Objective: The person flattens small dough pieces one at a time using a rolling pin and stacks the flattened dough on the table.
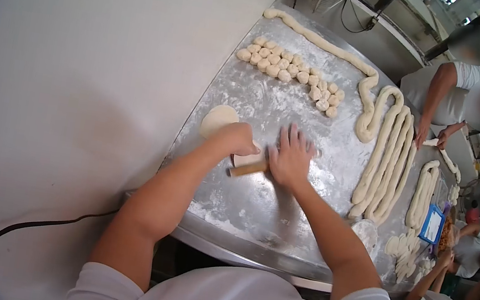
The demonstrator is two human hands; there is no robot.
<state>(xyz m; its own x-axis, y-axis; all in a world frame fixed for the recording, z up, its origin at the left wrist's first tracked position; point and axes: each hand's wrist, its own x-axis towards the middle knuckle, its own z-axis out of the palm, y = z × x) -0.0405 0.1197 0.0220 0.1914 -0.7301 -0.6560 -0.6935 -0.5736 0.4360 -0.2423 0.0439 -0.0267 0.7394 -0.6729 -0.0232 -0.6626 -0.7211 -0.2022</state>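
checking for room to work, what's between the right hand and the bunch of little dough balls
Only bare metal tabletop dusted with white powder lies between the right hand and the dough balls, seen in the head view.

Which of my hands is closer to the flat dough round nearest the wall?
Your left hand, beside the dough round, overlapping its edge in view; your right hand is farther right, on the rolling pin.

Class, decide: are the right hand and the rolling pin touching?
Touching. The head view shows the right hand laid across the rolling pin, whose end sticks out beside the palm.
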